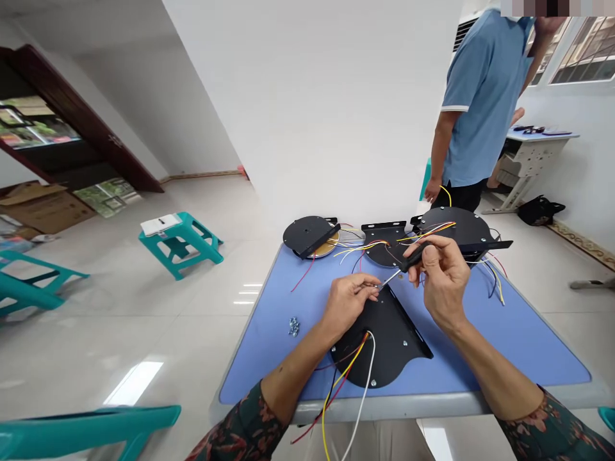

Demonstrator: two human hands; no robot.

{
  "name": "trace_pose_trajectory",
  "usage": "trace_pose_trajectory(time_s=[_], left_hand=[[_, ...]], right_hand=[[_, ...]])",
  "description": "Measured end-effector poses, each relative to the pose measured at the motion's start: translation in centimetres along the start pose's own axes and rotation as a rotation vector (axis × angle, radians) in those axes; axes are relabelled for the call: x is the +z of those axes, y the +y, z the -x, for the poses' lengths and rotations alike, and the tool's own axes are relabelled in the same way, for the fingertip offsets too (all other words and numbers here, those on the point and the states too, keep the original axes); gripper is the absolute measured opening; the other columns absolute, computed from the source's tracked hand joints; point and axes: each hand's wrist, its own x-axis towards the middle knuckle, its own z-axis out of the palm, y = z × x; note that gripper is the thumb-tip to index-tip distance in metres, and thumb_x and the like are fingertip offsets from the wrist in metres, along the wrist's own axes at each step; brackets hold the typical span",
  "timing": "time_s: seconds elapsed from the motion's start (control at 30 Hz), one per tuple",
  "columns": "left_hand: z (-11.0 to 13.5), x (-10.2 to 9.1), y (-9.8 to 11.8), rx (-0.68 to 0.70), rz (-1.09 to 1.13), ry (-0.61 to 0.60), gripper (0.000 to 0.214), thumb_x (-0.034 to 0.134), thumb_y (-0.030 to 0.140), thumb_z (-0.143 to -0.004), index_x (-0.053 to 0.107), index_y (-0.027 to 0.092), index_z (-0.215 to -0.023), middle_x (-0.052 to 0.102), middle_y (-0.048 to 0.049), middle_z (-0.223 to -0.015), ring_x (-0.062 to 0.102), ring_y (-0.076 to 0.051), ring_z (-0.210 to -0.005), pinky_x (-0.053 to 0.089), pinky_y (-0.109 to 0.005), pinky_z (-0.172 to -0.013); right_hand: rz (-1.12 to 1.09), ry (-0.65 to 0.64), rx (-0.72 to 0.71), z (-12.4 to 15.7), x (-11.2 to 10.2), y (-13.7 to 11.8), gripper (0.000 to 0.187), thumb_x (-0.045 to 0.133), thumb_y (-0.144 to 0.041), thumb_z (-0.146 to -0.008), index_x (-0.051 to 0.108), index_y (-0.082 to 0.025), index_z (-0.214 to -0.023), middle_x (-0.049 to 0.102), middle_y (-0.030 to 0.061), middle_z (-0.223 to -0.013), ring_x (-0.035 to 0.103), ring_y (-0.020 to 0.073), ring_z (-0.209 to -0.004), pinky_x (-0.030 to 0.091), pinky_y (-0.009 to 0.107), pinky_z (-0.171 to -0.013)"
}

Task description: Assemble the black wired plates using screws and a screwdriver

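My right hand [444,275] grips the black handle of a screwdriver [414,257], its metal shaft slanting down and left. At the shaft's tip, my left hand [352,296] has thumb and fingers pinched together; what they hold is too small to make out. Below both hands lies a black metal plate [384,355] with a rounded edge, a straight raised flange and a few screws in its face. Yellow, red, white and dark wires come out of a hole in it and hang over the table's near edge. My left forearm covers part of its left side.
On the blue table [259,346] lies a small pile of screws [294,326]. Along the far edge sit more wired black plates: a left one [307,234], a middle one [384,255] and a right one [451,227]. A person [485,102] stands behind; teal stools [180,240] stand left.
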Motion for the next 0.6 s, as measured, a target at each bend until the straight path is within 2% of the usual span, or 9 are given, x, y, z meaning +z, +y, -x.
trace_pose_trajectory(time_s=[0.2, 0.33, 0.6], left_hand=[[0.44, 0.02, -0.01, 0.134, -0.114, 0.037, 0.027, 0.064, 0.009, -0.08, 0.071, 0.02, -0.105, 0.074, 0.0021, -0.078, 0.07, -0.011, -0.066, 0.061, -0.024, -0.071], [0.58, -0.11, 0.37, 0.205, -0.241, 0.075, 0.029, 0.068, 0.008, -0.08, 0.071, 0.023, -0.104, 0.076, 0.0037, -0.078, 0.072, -0.013, -0.073, 0.059, -0.025, -0.082], [0.69, 0.13, 0.55, 0.218, -0.304, 0.087, 0.026, 0.069, 0.009, -0.081, 0.071, 0.024, -0.103, 0.077, 0.0043, -0.077, 0.072, -0.013, -0.071, 0.057, -0.025, -0.079]], right_hand=[[0.04, -0.02, -0.066, 0.6, 0.31, -0.21, 0.016, 0.061, -0.037, -0.097, 0.058, -0.022, -0.1, 0.07, 0.0005, -0.086, 0.057, 0.0076, -0.045, 0.042, 0.021, -0.037], [0.049, -0.033, -0.057, 0.76, 0.35, -0.05, 0.016, 0.06, -0.038, -0.097, 0.058, -0.023, -0.101, 0.07, 0.0005, -0.088, 0.058, 0.0074, -0.047, 0.043, 0.02, -0.038], [0.061, -0.044, -0.069, 0.69, 0.17, 0.03, 0.016, 0.06, -0.038, -0.098, 0.058, -0.023, -0.101, 0.071, 0.0005, -0.089, 0.059, 0.0076, -0.048, 0.043, 0.02, -0.038]])
